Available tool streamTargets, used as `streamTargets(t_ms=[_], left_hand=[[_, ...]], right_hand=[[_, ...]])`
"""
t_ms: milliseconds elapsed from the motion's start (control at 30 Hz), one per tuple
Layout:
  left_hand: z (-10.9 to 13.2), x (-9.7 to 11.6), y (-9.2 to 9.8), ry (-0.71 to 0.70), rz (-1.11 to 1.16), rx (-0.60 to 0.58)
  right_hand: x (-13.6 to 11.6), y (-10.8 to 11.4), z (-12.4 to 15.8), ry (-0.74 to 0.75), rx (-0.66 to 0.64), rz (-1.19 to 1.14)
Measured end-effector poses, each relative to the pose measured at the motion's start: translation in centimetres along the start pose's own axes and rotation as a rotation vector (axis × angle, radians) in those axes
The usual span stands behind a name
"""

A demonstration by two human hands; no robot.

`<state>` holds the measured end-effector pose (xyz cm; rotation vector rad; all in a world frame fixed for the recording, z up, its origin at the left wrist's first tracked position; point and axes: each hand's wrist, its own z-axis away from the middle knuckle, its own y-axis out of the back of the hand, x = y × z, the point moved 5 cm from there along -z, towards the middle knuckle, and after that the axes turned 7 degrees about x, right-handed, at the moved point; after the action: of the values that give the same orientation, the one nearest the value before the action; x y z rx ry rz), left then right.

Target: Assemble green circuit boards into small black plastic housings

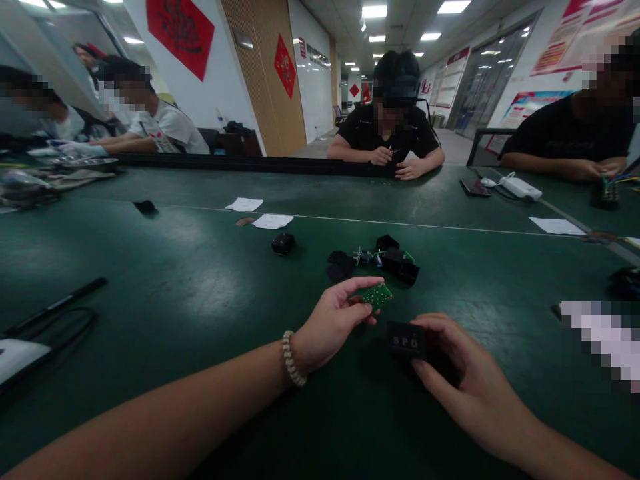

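Note:
Between the thumb and fingers of my left hand (pixel 343 320) is a small green circuit board (pixel 377 297), its dotted solder side showing. My right hand (pixel 463 380) grips a black plastic case (pixel 406 340) marked "SPD" by its right side. The board and the case are close together but apart, above the green table (pixel 225 413). Just beyond my left hand lies a pile of black case parts (pixel 397 261) with small electronic parts (pixel 365 256) among them. A single black case piece (pixel 283 244) sits to the left of that pile.
White paper slips (pixel 273 221) lie farther back. A black pen (pixel 65 300) and a looped cable (pixel 75 333) are at the left. Across the table a person in black (pixel 385 133) works, with others to both sides. A phone (pixel 475 187) and white adapter (pixel 521 187) lie at the back right.

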<state>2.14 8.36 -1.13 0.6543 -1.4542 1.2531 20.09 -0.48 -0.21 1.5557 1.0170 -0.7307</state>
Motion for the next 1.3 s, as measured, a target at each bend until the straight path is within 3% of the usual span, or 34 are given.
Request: streamTargets(t_ms=[1300], left_hand=[[0.18,0.40,-0.36,0.045,0.067,-0.012]], right_hand=[[-0.40,0.14,-0.18,0.001,0.014,0.020]])
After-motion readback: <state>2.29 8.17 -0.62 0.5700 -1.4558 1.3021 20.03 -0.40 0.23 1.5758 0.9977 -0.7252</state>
